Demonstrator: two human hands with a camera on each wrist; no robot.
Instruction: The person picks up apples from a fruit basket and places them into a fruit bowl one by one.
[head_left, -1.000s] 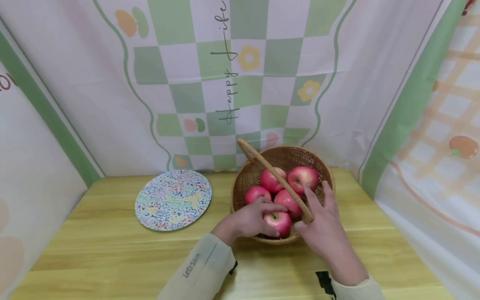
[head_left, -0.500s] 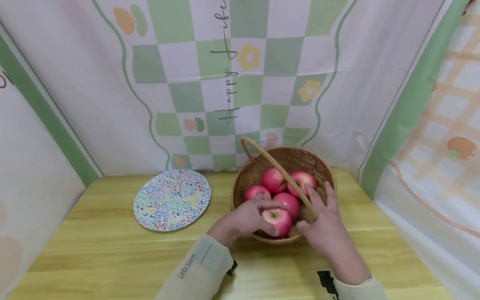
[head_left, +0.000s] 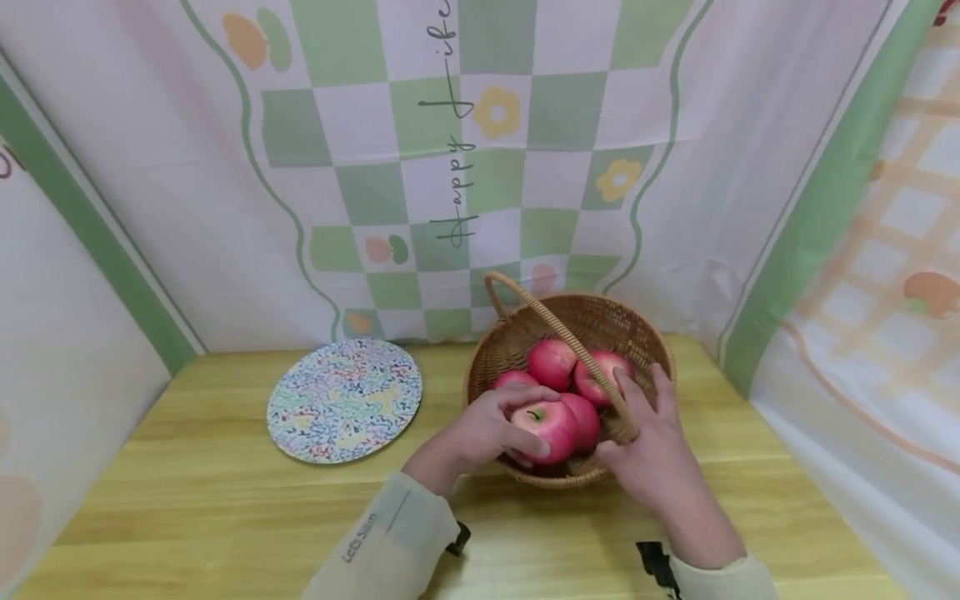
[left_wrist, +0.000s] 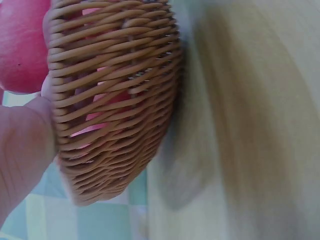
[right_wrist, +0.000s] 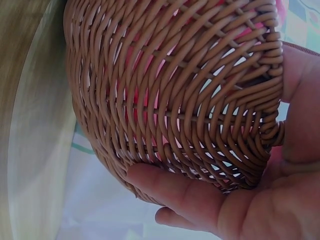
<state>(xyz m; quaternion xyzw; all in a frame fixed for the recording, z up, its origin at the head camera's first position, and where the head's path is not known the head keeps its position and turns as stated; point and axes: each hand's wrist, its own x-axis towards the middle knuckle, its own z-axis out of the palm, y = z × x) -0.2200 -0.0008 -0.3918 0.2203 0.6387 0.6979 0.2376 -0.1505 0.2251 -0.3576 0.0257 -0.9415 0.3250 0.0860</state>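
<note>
A red apple (head_left: 553, 433) with a green stem hollow is gripped between my left hand's (head_left: 480, 429) thumb and fingers, at the front left of the wicker basket (head_left: 626, 323). Several other apples (head_left: 552, 363) lie in the basket, partly behind its slanting handle. My right hand (head_left: 656, 458) holds the basket's right side near the handle's foot. The left wrist view has the thumb of my left hand (left_wrist: 22, 150) beside the basket wall (left_wrist: 117, 100) and a red apple (left_wrist: 22, 47). In the right wrist view, fingers of my right hand (right_wrist: 270, 207) lie against the outer weave (right_wrist: 165, 95).
On the wooden table (head_left: 225, 508), a round plate (head_left: 347, 400) with a multicoloured speckled pattern stands left of the basket. A green and white checked cloth (head_left: 491, 183) hangs behind the table, with more printed cloth at both sides.
My left hand has moved slightly left and up with the front apple. Apples behind it have shifted a little, and the basket handle has moved slightly right. My right hand stays at the basket's side.
</note>
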